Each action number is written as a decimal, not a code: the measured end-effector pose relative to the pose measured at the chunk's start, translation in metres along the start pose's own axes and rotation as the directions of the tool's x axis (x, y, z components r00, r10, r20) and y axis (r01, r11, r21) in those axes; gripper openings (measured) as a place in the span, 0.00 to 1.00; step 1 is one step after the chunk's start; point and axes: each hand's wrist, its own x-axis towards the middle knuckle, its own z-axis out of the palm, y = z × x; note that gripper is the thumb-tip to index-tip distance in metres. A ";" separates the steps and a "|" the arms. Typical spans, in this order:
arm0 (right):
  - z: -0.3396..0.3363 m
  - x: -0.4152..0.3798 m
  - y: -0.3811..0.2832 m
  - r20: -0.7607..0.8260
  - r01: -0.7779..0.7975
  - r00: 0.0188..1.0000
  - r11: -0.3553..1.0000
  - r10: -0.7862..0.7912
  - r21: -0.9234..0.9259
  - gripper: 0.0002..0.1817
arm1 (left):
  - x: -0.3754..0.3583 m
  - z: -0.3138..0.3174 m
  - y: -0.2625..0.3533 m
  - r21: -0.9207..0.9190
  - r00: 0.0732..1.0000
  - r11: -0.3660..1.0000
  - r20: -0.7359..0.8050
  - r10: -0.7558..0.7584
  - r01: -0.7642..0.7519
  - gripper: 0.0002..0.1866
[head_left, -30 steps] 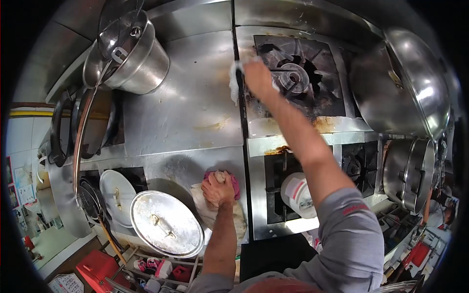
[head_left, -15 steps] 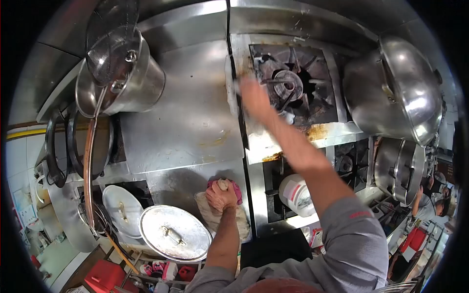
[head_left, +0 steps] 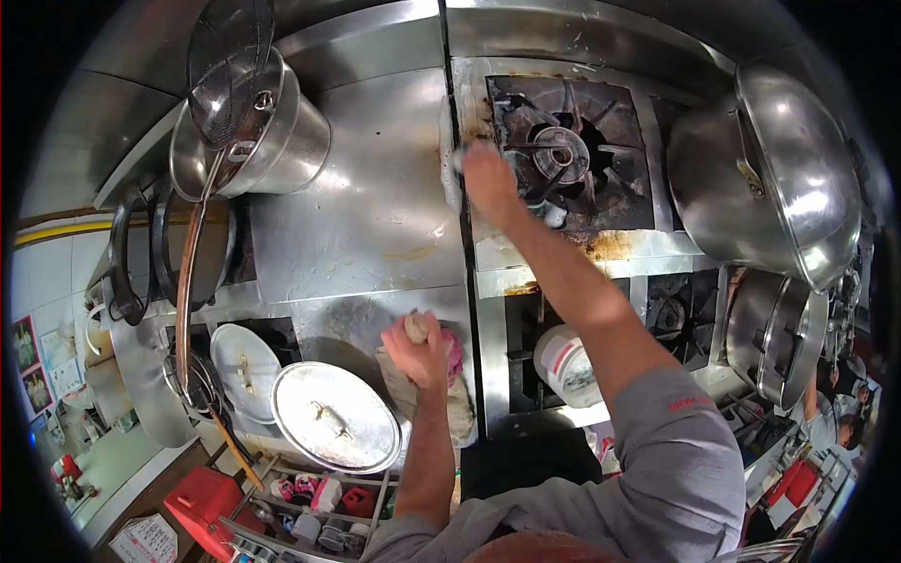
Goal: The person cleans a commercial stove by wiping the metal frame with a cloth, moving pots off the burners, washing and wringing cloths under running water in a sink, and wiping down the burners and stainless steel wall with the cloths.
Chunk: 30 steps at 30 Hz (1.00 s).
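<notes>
My left hand (head_left: 419,357) is closed around a beige wad (head_left: 415,327), held over the front of the steel counter. Just under it lie a pink cloth (head_left: 452,352) and a pale, stained cloth (head_left: 458,413). My right hand (head_left: 491,183), blurred by motion, is curled at the left border of the stove, beside the burner (head_left: 561,155). A greyish thing (head_left: 459,158) shows at its fingers, and I cannot tell what it is. Whitish foam (head_left: 449,178) streaks the counter edge along the dark gap there.
A steel pot (head_left: 298,150) with a long-handled strainer (head_left: 225,80) stands left. Two round lids (head_left: 314,436) lie front left. A big wok-shaped steel vessel (head_left: 798,178) leans right, and a white tub (head_left: 570,366) sits on the front burners. Another person (head_left: 835,418) is far right.
My left hand has lifted off the pink cloth with the beige wad and turned upward. My right hand stays at the stove's left border, in motion. The view has shifted slightly.
</notes>
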 end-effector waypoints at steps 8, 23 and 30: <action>0.010 -0.016 0.005 -0.183 0.031 0.983 0.997 -0.017 0.076 0.14 | 0.052 0.038 0.061 0.145 0.937 0.928 -0.012 0.349 -0.344 0.27; 0.041 0.153 0.045 -0.179 0.062 0.982 0.998 -0.062 -0.008 0.09 | 0.086 0.101 0.021 0.392 0.846 0.756 0.135 0.516 -0.523 0.20; 0.013 0.165 0.187 0.074 0.148 0.986 0.988 -0.150 0.033 0.12 | 0.084 0.100 0.026 0.450 0.874 0.752 0.176 0.454 -0.481 0.22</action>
